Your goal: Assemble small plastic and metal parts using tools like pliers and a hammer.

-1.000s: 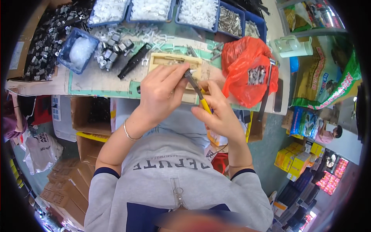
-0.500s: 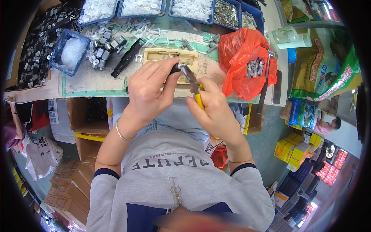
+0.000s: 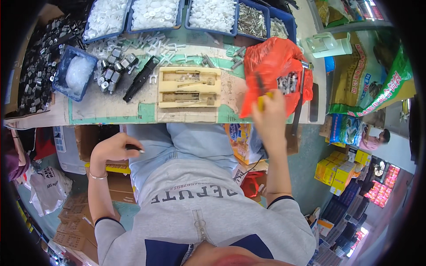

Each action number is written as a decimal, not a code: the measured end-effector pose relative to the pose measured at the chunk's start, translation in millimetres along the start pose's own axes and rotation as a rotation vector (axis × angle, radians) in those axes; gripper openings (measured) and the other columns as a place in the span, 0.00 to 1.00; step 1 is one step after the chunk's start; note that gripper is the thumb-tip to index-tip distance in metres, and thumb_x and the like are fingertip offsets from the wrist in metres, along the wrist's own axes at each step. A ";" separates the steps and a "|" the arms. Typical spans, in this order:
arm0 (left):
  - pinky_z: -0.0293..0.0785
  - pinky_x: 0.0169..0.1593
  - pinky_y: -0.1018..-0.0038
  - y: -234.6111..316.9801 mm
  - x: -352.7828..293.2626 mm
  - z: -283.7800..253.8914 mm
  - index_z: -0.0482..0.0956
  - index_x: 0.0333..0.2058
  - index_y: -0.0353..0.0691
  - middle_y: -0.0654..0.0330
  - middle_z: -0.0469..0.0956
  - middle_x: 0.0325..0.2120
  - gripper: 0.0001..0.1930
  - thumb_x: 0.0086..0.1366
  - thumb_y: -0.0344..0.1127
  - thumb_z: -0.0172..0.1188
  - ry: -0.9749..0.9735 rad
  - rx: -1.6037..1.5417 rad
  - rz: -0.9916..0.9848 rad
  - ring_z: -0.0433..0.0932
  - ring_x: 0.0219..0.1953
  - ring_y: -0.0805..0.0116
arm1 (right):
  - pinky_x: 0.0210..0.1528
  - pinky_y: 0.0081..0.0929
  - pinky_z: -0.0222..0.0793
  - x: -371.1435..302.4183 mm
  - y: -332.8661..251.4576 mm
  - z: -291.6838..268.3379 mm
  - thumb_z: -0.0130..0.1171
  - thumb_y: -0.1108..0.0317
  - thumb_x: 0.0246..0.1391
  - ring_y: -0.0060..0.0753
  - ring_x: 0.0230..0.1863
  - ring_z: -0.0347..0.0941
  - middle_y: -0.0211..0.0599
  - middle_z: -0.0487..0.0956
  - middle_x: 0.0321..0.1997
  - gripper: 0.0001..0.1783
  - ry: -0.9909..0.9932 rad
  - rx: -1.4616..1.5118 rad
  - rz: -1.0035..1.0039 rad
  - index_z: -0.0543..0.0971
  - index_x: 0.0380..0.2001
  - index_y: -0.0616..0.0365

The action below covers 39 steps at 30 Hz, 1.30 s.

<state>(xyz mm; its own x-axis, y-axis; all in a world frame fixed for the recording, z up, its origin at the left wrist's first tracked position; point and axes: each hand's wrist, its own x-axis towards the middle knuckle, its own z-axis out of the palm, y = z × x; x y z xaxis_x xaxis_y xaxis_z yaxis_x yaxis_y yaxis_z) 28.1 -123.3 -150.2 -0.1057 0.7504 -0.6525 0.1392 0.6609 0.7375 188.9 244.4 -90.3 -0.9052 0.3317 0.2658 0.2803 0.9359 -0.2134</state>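
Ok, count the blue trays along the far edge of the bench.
4, maybe more hidden: far-left tray and second tray hold white caps, third tray white pieces, fourth tray metal parts. A separate small blue bin sits nearer, left.

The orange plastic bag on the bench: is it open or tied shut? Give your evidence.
Open. The orange bag gapes at its mouth, showing small metal parts inside, and the right hand reaches toward it.

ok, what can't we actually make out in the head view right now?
- Right hand: motion-blurred; its yellow-handled tool shows only as a smear, tip unreadable.
- Left hand: closed around a small dark part; fingers hide most of it.
- Orange bag: the metal pieces inside are too small to identify.
- Dark parts at the bench's left: bent and cut off by the fisheye rim.
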 end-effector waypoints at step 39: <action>0.68 0.46 0.78 119.6 19.8 -21.0 0.68 0.54 0.34 0.57 0.74 0.47 0.23 0.62 0.35 0.58 0.744 -0.366 0.513 0.72 0.45 0.72 | 0.36 0.28 0.72 218.3 -52.3 24.8 0.40 0.59 0.56 0.32 0.31 0.74 0.45 0.78 0.38 0.24 -0.683 2.027 0.272 0.72 0.44 0.69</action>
<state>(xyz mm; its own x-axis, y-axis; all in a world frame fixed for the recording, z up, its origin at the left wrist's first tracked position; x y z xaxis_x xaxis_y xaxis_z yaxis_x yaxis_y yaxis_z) 22.0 -29.2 -71.2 -0.7301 0.6812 -0.0530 0.0408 0.1209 0.9918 -31.3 265.0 -44.4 -0.9851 -0.1156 -0.1272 0.1718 -0.6455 -0.7442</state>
